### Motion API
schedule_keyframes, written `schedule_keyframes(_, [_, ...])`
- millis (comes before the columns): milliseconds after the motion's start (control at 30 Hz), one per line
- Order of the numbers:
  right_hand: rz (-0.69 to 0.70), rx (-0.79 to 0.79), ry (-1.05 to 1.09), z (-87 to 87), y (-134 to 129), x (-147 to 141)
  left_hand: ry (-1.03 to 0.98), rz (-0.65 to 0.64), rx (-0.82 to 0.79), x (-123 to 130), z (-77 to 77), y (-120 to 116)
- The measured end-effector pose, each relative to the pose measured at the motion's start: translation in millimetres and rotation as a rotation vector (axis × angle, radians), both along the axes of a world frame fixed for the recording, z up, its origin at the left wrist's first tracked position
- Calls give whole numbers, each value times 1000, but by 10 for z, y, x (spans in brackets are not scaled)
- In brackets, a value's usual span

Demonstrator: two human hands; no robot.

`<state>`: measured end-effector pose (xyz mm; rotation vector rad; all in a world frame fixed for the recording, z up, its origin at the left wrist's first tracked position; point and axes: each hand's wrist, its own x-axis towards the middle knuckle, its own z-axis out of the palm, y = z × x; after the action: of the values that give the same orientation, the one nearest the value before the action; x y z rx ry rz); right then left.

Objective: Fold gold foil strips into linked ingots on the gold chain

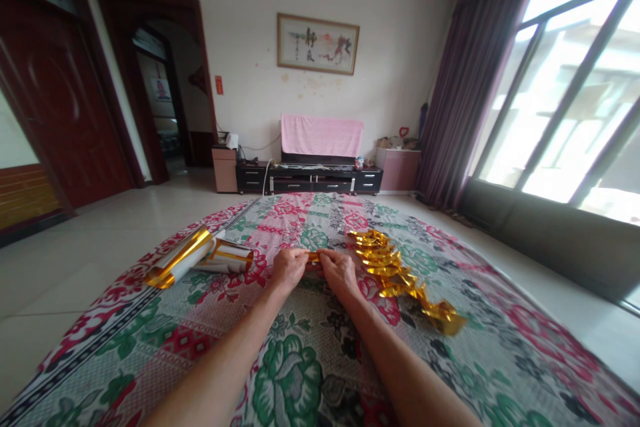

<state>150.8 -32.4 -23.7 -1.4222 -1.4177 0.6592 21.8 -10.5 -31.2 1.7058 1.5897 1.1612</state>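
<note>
A small strip of gold foil (313,257) stretches between my two hands above the flowered cloth (287,380). My left hand (290,269) pinches its left end, fingers closed. The right end is held by my right hand (339,271), also with closed fingers. To the right, several folded gold foil pieces (385,263) lie in a row that runs toward me. On the left, two loosely rolled gold-and-white sheets rest on the cloth, one roll (183,259) slanted and the other roll (227,257) beside it.
Beyond the cloth stands a low black cabinet (313,180) with a pink towel (323,135) draped over a screen. A purple curtain (467,73) and large windows are on the right, a dark red door (65,93) on the left.
</note>
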Motion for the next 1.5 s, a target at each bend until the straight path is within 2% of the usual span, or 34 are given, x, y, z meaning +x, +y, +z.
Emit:
schedule_keyframes(167, [-8,9,-1,-38,19,1,50,43,-14,23,32,-40])
schedule_keyframes(467, [-14,14,-10,-57,26,3,62,45,-11,32,47,-60])
schedule_keyframes(833, [-6,19,-57,-22,0,15,94,57,18,40,57,-79])
schedule_keyframes(1100, [-19,31,-57,-32,11,10,161,42,0,57,134,-130])
schedule_keyframes(1500, [0,35,-56,-51,20,1,184,137,-4,107,165,-150])
